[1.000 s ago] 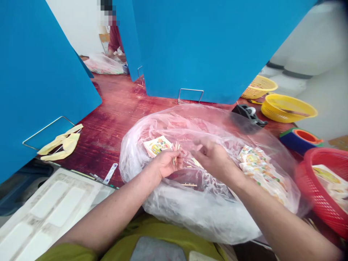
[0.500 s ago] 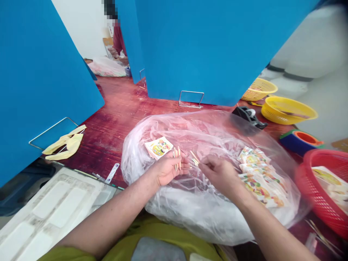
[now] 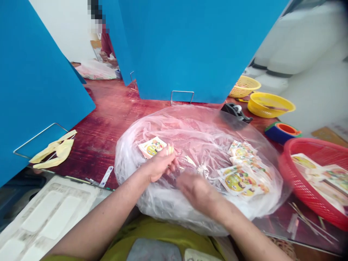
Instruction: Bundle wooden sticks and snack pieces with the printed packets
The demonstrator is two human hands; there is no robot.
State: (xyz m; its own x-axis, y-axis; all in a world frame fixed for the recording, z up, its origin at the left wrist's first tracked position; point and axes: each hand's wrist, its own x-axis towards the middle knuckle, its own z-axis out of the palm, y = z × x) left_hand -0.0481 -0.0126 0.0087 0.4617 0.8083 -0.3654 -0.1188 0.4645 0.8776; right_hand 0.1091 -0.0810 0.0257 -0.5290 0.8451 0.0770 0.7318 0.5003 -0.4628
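My left hand (image 3: 162, 163) is closed above a large clear plastic bag (image 3: 127, 159), its fingers curled around short pale sticks (image 3: 170, 149) whose ends show at the top. Just to the right, my right hand (image 3: 199, 190) is lower and smeared by motion, so its fingers and anything in them are unclear. Behind my left hand a small stack of printed square packets (image 3: 152, 147) rests on the bag. More packets (image 3: 239, 181) lie spread at the bag's right side. Between these piles are small pale bits (image 3: 202, 169).
Blue upright panels (image 3: 176, 47) stand behind the red-brown table (image 3: 106, 108). On the right are a red basket (image 3: 296, 174) with packets, yellow baskets (image 3: 269, 105), tape rolls (image 3: 282, 130) and a black tape dispenser (image 3: 235, 112). A yellow mask-like item (image 3: 56, 150) lies left. Another person's sleeve (image 3: 107, 43) shows far back.
My left hand's fingers have curled in around the sticks. My right hand has moved towards me and slightly left, away from where it pinched some sticks. The view has shifted a little rightwards.
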